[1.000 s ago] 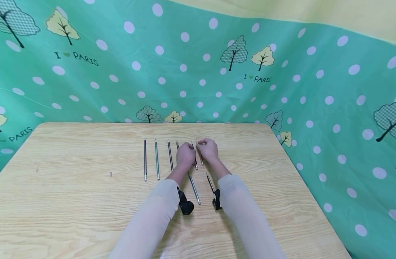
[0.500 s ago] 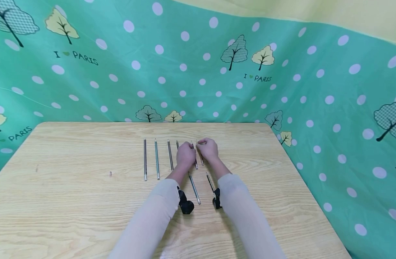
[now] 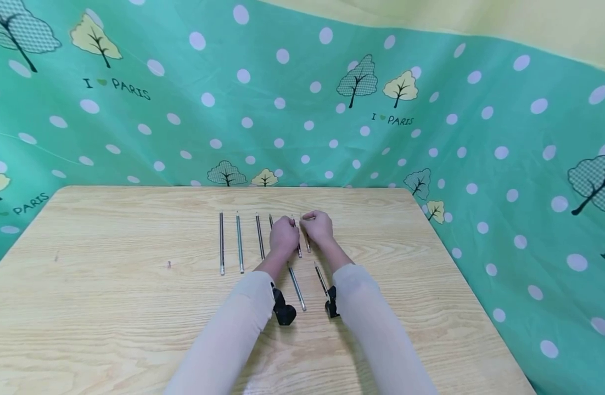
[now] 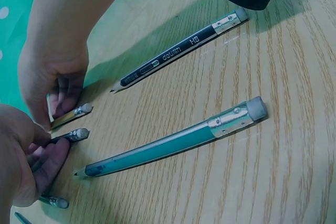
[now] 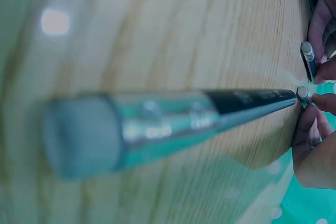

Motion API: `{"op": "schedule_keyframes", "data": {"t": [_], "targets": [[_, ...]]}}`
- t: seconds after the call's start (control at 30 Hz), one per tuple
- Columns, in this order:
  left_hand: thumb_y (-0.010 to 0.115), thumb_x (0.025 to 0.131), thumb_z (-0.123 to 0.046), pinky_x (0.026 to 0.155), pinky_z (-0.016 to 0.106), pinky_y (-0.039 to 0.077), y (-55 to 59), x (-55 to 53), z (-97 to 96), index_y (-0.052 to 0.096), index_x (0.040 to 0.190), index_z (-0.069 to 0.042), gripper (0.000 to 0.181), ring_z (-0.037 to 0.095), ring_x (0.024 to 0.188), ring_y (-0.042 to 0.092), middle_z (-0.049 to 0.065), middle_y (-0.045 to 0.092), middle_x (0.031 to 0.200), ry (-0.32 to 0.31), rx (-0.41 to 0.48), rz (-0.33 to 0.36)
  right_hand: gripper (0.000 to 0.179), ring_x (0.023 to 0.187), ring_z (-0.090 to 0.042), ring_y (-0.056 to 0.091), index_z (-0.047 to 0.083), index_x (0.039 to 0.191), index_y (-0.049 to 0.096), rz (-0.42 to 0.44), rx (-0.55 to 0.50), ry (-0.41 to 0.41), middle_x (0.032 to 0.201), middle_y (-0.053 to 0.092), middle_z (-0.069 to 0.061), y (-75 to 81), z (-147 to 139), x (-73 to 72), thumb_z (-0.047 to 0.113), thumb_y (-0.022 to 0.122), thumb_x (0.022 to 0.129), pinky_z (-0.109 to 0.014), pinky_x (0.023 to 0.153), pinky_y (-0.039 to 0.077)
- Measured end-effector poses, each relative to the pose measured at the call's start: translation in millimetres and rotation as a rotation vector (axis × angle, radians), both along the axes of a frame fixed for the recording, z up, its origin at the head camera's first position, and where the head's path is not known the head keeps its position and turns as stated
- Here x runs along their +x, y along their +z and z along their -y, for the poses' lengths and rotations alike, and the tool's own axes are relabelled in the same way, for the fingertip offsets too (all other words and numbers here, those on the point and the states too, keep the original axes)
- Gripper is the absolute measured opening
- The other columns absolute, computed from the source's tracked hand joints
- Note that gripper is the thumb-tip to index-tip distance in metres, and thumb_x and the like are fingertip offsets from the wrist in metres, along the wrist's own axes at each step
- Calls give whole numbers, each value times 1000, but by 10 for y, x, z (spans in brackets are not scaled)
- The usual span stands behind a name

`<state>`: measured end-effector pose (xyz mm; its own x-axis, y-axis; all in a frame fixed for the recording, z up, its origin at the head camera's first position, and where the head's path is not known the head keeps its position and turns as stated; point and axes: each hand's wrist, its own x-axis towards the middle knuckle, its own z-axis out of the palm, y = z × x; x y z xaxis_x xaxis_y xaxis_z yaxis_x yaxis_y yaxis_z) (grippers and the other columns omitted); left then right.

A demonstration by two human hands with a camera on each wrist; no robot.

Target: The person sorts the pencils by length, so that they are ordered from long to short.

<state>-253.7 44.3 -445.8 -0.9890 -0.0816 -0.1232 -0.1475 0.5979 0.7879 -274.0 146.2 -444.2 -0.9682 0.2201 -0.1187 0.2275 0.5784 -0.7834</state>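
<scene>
In the head view my left hand (image 3: 284,237) grips a dark pencil (image 3: 299,249) with curled fingers; its eraser end (image 4: 80,134) pokes out in the left wrist view. Just to the right, my right hand (image 3: 318,226) pinches a yellowish pencil (image 3: 308,244) that lies nearly parallel. Nearer the body rest a teal pencil (image 4: 157,150) and a black-and-silver pencil (image 4: 173,54), both slanted. The black one looms large in the right wrist view. My fingers hide the middle parts of both held pencils.
Left of the hands, a purple-dark pencil (image 3: 221,244), a green-blue pencil (image 3: 240,244) and a black pencil (image 3: 260,236) lie in a row. Another pencil (image 3: 270,220) is mostly behind the left hand. A tiny scrap (image 3: 169,265) lies on the wooden table (image 3: 110,307).
</scene>
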Motion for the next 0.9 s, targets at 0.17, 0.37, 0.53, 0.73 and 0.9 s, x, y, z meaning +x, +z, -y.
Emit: {"op": "schedule_keyframes", "data": {"t": [0.17,0.37,0.53,0.73,0.9], "targets": [[54,91,-12,78,36,54,12,-1,8,59,108,-3,19,27,92,63,13,65,104,1,10,10,18,84,-20,60,7,100,69,-4,10,2,102,67,-9,-11,0,-12,17,65,85,-21,65,49],[54,92,-12,79,35,53,23,-2,15,59,108,-3,19,27,92,61,13,64,105,3,31,15,17,84,-20,60,7,99,69,-4,10,0,102,67,-10,-28,0,-21,17,65,86,-20,64,49],[55,92,-12,79,35,54,24,2,21,59,111,-3,21,27,94,62,13,64,108,17,43,25,18,73,-15,57,7,98,69,-4,0,-2,98,67,-9,-36,-1,-24,18,65,85,-18,57,46],[56,91,-15,80,35,54,51,9,29,60,112,-4,23,27,96,62,13,65,110,12,43,33,19,57,-9,53,7,99,69,9,-2,-16,80,66,-6,11,-9,-17,20,66,85,-17,49,43],[57,92,-17,82,36,53,92,22,58,60,113,-5,25,26,98,62,11,64,113,3,39,30,20,55,-9,55,8,100,69,7,-14,-16,73,66,-5,53,-34,6,19,67,85,-18,49,44]]}}
